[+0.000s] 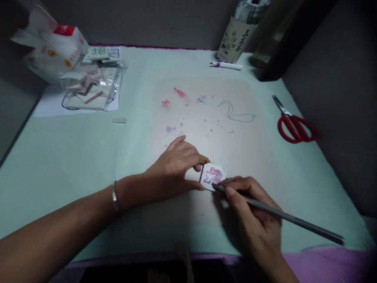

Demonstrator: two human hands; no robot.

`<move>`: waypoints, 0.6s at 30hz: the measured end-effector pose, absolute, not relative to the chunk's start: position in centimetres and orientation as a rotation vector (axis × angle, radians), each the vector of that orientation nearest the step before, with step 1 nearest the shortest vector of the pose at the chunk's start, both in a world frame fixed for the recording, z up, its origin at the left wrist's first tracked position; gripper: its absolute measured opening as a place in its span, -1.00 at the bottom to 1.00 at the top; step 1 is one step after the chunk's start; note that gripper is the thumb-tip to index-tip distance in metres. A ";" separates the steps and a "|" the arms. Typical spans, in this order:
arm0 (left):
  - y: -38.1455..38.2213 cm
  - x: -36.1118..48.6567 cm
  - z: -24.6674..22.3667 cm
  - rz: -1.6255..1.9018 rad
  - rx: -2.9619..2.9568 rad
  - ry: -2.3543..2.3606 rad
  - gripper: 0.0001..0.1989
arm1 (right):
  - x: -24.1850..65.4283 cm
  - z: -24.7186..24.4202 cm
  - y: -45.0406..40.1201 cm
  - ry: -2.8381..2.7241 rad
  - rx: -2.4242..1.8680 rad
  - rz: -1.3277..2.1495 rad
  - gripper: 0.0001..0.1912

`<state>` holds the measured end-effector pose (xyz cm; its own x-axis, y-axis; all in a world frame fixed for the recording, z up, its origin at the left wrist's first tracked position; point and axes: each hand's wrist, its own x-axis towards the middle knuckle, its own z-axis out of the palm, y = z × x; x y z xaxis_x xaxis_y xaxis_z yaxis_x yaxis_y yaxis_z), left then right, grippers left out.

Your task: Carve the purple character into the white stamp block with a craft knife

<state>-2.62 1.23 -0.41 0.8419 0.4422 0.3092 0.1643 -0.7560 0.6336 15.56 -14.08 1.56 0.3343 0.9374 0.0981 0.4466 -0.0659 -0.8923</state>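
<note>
My left hand [179, 165] is closed around the left end of a white eraser block [209, 186], thumb on the near side and fingers on the far side. A dark band crosses the block, and purple and reddish marks are drawn on its right part. A small brown piece [203, 159] shows by my left fingers. Pinched in my right hand [256, 216] is a slim grey pen-shaped tool [282, 214], slanting down to the left. Its dark tip meets the marked face of the block, or hovers just over it; I cannot tell which.
Under my hands lies a pale mat [188, 220] with ink stains and small crumbs. Red-handled scissors [294, 127] lie to the right. A purple marker [226, 65] lies before a pen holder [238, 35]. Bagged white blocks [88, 100] and a white packet [67, 43] occupy the back left.
</note>
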 end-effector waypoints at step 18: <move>1.2 -2.5 -0.6 0.616 2.396 0.474 -0.44 | 14.3 1.2 -14.2 -1.850 -1.422 0.161 -0.67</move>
